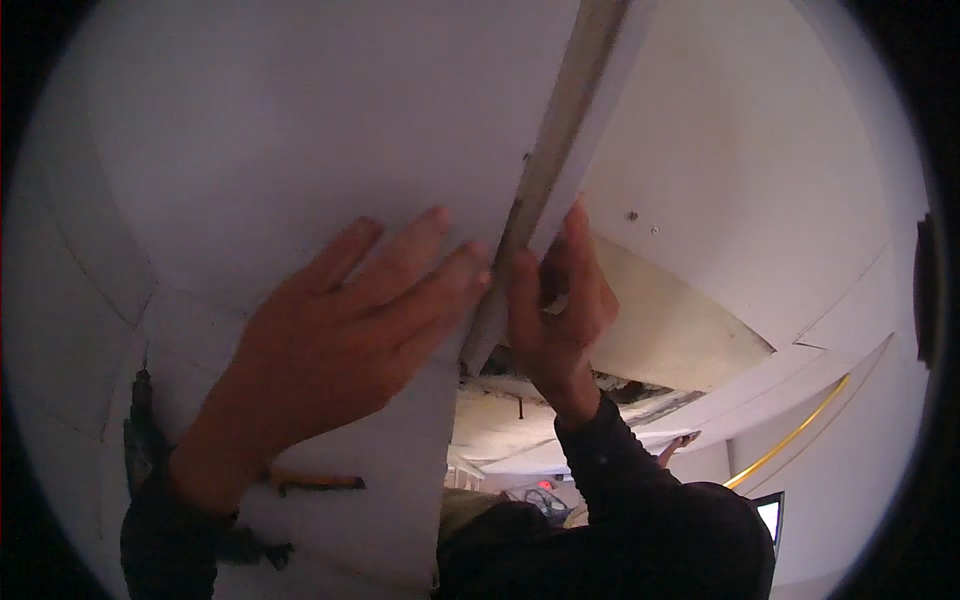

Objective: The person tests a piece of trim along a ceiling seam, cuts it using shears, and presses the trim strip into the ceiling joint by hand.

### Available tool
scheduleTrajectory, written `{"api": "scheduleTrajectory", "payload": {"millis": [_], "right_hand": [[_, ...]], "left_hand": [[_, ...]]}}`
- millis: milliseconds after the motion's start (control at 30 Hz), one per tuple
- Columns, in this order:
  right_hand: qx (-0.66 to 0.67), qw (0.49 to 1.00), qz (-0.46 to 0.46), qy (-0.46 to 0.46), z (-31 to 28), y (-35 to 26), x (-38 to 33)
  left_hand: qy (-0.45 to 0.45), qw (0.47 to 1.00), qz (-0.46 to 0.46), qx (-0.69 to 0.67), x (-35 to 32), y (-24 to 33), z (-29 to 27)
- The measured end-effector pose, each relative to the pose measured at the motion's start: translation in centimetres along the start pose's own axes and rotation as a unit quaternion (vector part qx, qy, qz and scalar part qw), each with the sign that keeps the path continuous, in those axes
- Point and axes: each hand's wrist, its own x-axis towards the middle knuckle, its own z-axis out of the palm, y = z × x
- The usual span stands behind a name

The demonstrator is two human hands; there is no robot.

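Two hands bear on one white panel (300, 130), which fills the upper left and centre of the frame. The panel's right edge meets a pale strip (560, 120) that runs as a long, narrow line from the top centre of the frame down to the middle.

Left hand (340, 340): lies flat on the panel face, palm down, fingers spread and pointing toward the upper right. Its fingertips (475, 262) end just beside the strip's lower end. This grip is released; nothing is enclosed, and the hand only presses on the surface.

Right hand (555, 310): sits at the centre of the frame, directly at the strip's lower end, on the right side of the seam. Its fingers are curled and clenched about the panel edge or the strip there; which of the two it holds cannot be told, as the hand hides the contact.

Long axis: the strip runs from upper right to lower left, steeply. Both hands sit at its lower end, the right hand nearer, touching the seam; the left hand approaches from the lower left.

A second white panel (750, 180) lies to the right of the strip. Below the hands a dark gap (620, 385) opens between the panels.
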Motion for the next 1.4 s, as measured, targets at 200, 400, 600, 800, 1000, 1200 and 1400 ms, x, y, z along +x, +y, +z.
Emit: {"api": "scheduleTrajectory", "payload": {"millis": [200, 400, 600, 800, 1000, 1200, 1400], "right_hand": [[0.04, 0.999, -0.001, -0.021, -0.8, 1.2, 0.0], [0.031, 0.999, -0.031, -0.013, -0.6, 1.6, 0.1], [0.032, 0.998, -0.06, 0.018, -0.3, 1.8, 0.0], [0.004, 1.0, -0.02, -0.002, -0.8, 1.9, -1.5], [-0.003, 0.998, -0.062, 0.0, -0.1, 3.5, -1.6], [0.055, 0.995, -0.053, -0.058, -1.9, 3.1, 0.0], [0.082, 0.994, 0.016, -0.064, -2.0, 1.9, 0.6]], "left_hand": [[0.019, 0.993, 0.047, 0.103, 4.0, -1.0, 1.5], [-0.06, 0.995, 0.033, 0.074, 5.9, -0.4, 0.4], [-0.053, 0.985, 0.101, 0.132, 7.9, -0.6, -0.5], [-0.036, 0.98, 0.157, 0.117, 9.4, -1.5, -1.1], [-0.216, 0.946, 0.238, -0.026, 11.9, -1.6, -2.4], [0.025, 0.984, 0.055, -0.169, 9.8, -0.9, 0.2], [0.041, 0.974, -0.174, -0.14, 4.6, 0.3, -1.1]]}}
